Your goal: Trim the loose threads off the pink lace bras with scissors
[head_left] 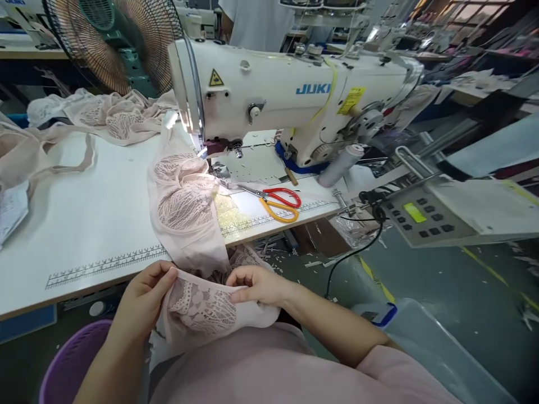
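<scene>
Both my hands hold a pale pink lace bra piece (202, 308) in my lap, below the table edge. My left hand (143, 297) pinches its left edge with closed fingers. My right hand (256, 285) grips its upper right edge, fingers curled over the fabric. A chain of joined pink lace pieces (181, 207) runs up from my lap over the table edge to the needle area of the white JUKI sewing machine (295, 95).
Red and orange scissors (280, 203) lie on the white table (84, 213) right of the fabric. More pink garments (109, 115) are piled at the back left, before a fan (113, 39). A control panel (421, 216) sits right; a purple basket (71, 359) sits lower left. A person stands behind the machine.
</scene>
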The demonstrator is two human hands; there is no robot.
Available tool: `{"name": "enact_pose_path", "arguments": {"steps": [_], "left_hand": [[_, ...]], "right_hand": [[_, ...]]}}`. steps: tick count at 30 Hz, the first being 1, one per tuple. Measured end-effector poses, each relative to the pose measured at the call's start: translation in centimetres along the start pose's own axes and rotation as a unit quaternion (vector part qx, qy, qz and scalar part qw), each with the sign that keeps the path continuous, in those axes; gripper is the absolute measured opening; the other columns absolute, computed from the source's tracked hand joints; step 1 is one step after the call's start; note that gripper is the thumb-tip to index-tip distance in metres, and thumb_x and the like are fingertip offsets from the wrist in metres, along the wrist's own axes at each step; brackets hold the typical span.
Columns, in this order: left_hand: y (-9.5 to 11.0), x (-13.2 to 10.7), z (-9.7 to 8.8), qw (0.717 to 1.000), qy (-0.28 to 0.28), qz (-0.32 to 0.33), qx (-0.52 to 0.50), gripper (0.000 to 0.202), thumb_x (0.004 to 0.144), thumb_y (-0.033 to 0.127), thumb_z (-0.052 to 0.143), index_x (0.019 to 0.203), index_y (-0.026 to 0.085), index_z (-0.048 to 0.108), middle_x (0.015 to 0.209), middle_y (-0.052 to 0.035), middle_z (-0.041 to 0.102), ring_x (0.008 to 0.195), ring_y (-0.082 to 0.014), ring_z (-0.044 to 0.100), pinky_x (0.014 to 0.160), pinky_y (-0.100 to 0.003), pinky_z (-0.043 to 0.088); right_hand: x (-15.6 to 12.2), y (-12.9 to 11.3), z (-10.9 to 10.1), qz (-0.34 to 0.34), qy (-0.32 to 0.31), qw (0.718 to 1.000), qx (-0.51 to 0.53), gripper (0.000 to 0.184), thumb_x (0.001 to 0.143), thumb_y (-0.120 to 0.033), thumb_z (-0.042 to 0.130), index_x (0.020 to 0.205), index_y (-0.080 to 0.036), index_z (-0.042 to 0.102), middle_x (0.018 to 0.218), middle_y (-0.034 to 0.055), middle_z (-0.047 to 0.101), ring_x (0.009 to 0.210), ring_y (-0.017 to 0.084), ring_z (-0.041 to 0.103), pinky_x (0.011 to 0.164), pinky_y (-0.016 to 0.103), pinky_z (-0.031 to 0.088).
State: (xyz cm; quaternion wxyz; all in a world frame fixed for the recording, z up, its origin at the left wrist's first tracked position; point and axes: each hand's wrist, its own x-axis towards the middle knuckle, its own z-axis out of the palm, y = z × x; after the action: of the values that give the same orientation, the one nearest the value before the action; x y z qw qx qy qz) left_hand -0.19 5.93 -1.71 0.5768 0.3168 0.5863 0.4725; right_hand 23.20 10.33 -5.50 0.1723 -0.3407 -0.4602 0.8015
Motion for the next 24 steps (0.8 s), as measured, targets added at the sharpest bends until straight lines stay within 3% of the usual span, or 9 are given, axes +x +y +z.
{"name": "enact_pose_path", "arguments": {"steps": [7,14,20,24], "left_hand": [[0.1,0.1,0.5,1.000,0.010,-0.006,0.015,0.036,0.063,0.048,0.077,0.069,0.018,0.058,0.052,0.0044,0.057,0.045,-0.0093,0.049,0.043,-0.018,0.040],[0.3,-0.1,0.5,0.999,0.020,-0.006,0.043,0.036,0.061,0.049,0.077,0.073,0.019,0.060,0.056,0.0030,0.061,0.049,-0.0114,0.053,0.045,-0.019,0.043],[0.1,0.3,0.5,0.997,0.012,0.013,0.073,0.036,0.062,0.052,0.075,0.070,0.019,0.062,0.057,0.0028,0.059,0.051,-0.0108,0.050,0.047,-0.018,0.040],[-0.1,0.5,0.7,0.995,0.015,0.032,0.094,0.037,0.062,0.053,0.074,0.070,0.019,0.062,0.057,0.0029,0.057,0.053,-0.0109,0.047,0.048,-0.018,0.039]], "right_hand": [[0.1,0.7,-0.6,0.026,0.016,0.998,0.053,0.049,0.047,-0.048,0.083,0.078,-0.015,0.064,0.071,-0.0032,0.059,0.059,0.006,0.049,0.058,0.021,0.039],[-0.1,0.4,-0.3,0.033,0.002,0.998,0.061,0.054,0.047,-0.052,0.082,0.078,-0.013,0.061,0.075,-0.0006,0.060,0.066,0.010,0.055,0.068,0.026,0.044],[-0.1,0.4,-1.0,-0.006,0.006,0.999,-0.036,0.050,0.060,-0.057,0.074,0.081,-0.014,0.059,0.078,-0.0006,0.058,0.069,0.010,0.053,0.070,0.026,0.043],[-0.4,-0.4,-1.6,-0.043,-0.006,0.986,-0.161,0.030,0.076,-0.043,0.065,0.086,-0.015,0.060,0.080,-0.0005,0.059,0.071,0.010,0.053,0.068,0.024,0.041]]}}
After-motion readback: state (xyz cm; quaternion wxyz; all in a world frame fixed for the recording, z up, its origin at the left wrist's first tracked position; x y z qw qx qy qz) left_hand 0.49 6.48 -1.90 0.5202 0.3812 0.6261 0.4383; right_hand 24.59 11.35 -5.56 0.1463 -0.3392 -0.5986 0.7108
